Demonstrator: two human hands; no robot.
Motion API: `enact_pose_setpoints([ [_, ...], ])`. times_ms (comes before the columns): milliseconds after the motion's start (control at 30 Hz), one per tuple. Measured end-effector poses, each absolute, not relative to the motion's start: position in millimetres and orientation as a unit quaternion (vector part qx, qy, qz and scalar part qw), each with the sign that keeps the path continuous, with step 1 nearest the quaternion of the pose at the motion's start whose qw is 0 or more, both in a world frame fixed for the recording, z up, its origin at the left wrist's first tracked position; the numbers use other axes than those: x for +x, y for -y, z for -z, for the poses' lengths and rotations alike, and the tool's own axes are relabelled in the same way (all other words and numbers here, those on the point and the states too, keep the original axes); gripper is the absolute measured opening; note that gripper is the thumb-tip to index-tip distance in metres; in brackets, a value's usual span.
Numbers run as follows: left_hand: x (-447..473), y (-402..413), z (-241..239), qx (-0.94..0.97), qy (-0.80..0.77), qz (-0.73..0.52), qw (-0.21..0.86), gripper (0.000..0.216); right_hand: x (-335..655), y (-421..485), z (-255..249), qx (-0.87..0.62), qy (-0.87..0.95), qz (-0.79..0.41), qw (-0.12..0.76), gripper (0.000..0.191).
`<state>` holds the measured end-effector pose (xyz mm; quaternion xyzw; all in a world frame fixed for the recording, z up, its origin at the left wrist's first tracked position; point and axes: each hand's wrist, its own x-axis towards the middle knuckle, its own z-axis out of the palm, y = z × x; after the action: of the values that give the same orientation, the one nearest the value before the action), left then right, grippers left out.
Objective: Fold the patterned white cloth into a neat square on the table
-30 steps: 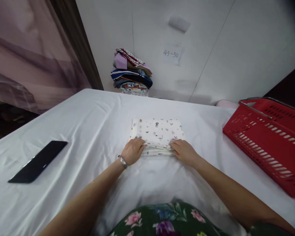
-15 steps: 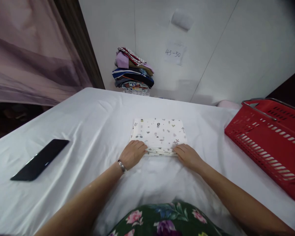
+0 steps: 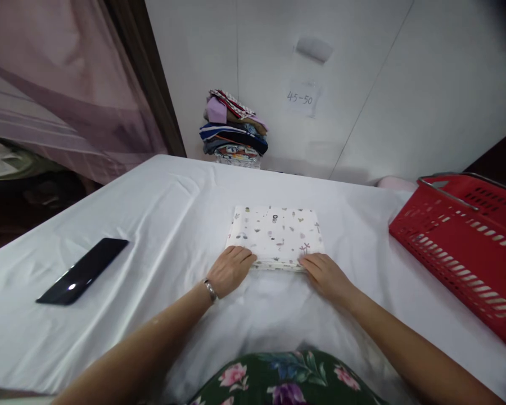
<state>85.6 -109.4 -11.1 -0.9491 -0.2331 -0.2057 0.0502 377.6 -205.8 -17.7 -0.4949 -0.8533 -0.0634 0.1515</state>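
Observation:
A folded white cloth (image 3: 274,233) with small printed plants and animals lies flat on the white-covered table (image 3: 172,197). Its layered near edge faces me. My left hand (image 3: 231,270) grips the near left corner, fingers on top and the thumb hidden. At the near right corner, my right hand (image 3: 325,275) pinches the edge in the same way. A silver bracelet (image 3: 210,290) circles my left wrist.
A black flat tablet-like object (image 3: 84,271) rests on the left of the table. On the right stands a red plastic basket (image 3: 459,242) with metal handles. Folded clothes (image 3: 235,132) are stacked behind the far edge, by a wall with a "45-50" paper (image 3: 301,99).
The view has shifted slightly, so everything sits a little further right and lower. Layers at the cloth's near edge look more pressed together. Both hands keep their places on the corners.

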Motion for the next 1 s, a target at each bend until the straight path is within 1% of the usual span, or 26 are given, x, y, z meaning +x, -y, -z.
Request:
enact_pose_setpoints([
  [100,79,113,8,-0.943,0.251,0.214,0.049,0.02,379,209,18,-0.493,0.856,0.049,0.149,0.045],
  [233,68,118,4,-0.933,0.284,0.215,0.05,0.016,385,212,27,-0.488,0.854,0.073,0.164,0.053],
  [467,57,119,9,-0.923,0.323,0.203,0.052,0.02,396,211,45,-0.452,0.86,0.137,0.195,0.054],
  [567,54,120,12,-0.918,0.332,0.219,-0.007,0.022,397,214,49,-0.444,0.862,0.145,0.199,0.054],
  [667,52,119,11,-0.886,0.356,0.269,-0.127,0.018,398,215,54,-0.45,0.861,0.134,0.194,0.051],
  [733,53,114,7,-0.831,0.42,0.302,-0.204,0.01,398,216,57,-0.453,0.859,0.13,0.198,0.05],
  [767,55,109,5,-0.795,0.469,0.306,-0.232,0.012,398,216,59,-0.455,0.858,0.132,0.2,0.049],
  [867,61,90,0,-0.708,0.593,0.264,-0.278,0.024,396,217,61,-0.455,0.857,0.15,0.191,0.052],
  [1000,74,60,1,-0.669,0.645,0.21,-0.304,0.034,395,218,61,-0.447,0.863,0.17,0.165,0.056],
])
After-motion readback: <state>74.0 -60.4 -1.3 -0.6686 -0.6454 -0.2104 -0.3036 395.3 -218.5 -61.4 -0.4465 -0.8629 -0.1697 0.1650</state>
